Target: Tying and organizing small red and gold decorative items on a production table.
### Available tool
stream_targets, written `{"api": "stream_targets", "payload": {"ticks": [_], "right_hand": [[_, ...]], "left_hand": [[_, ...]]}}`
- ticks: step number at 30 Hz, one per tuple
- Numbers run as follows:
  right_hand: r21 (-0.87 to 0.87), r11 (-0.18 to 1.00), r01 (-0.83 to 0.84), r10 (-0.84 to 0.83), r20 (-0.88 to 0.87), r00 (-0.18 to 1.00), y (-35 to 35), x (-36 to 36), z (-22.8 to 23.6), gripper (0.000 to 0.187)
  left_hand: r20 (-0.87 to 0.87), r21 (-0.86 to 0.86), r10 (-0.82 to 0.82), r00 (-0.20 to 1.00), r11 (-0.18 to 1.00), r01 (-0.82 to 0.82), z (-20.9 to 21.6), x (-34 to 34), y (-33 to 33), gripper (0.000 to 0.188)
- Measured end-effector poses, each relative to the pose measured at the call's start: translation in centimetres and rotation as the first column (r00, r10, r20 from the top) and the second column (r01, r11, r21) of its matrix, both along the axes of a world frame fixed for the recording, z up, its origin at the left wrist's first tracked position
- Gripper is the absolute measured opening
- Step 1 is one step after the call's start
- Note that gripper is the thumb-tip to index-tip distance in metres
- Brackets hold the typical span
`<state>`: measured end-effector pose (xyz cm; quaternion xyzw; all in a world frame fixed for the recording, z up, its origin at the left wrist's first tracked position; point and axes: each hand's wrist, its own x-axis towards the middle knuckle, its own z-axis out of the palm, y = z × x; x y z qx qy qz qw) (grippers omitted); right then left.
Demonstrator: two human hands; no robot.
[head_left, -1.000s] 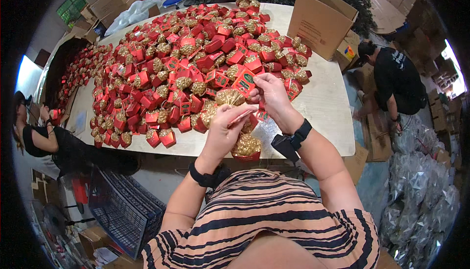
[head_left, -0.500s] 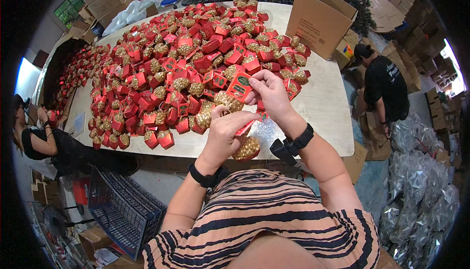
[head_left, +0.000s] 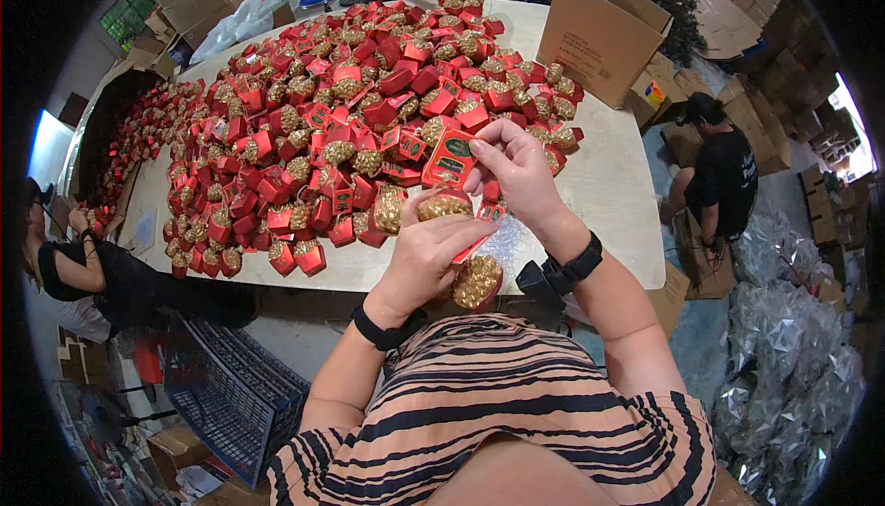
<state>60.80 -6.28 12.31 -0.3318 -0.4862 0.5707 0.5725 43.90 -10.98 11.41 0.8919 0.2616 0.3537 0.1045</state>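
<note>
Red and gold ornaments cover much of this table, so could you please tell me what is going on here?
A person's right hand holds up a red tag between thumb and fingers. The left hand is curled around a red piece, mostly hidden, with a gold-and-red ornament just below it. Beyond the hands, a large pile of similar ornaments lies on the table, with an open cardboard box toward its far right.

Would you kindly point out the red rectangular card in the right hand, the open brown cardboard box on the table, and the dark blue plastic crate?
Red rectangular card (head_left: 449,158): head view, printed face.
Open brown cardboard box (head_left: 592,50): head view, outer side wall.
Dark blue plastic crate (head_left: 226,411): head view, grid panel.
</note>
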Motion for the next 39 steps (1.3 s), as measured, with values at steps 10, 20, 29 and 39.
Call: {"api": "stream_targets", "payload": {"ticks": [10, 20, 29, 39], "right_hand": [[0.068, 0.989, 0.134, -0.132, -0.02, 0.991, 0.4, 1.2, -1.3, 0.011], [0.632, 0.761, -0.147, -0.237, 0.482, 0.844, -4.1, 1.8, -1.7, 0.015], [0.631, 0.702, -0.329, -0.29, 0.676, 0.677, -4.5, 1.4, -2.6, 0.021], [0.613, 0.731, -0.299, -0.347, 0.711, 0.612, -3.1, 1.4, -0.9, 0.057]], "left_hand": [[0.398, -0.309, -0.033, 0.917, 0.936, 0.168, -2.5, 1.1, -0.9, 0.029], [0.554, -0.779, 0.674, 0.488, 0.214, 0.589, -3.4, 0.5, 2.6, 0.039], [0.607, -0.737, 0.585, 0.538, 0.16, 0.657, -2.9, 0.9, 2.3, 0.059], [0.621, -0.766, 0.488, 0.613, 0.211, 0.608, -3.5, 0.7, 2.1, 0.018]]}}
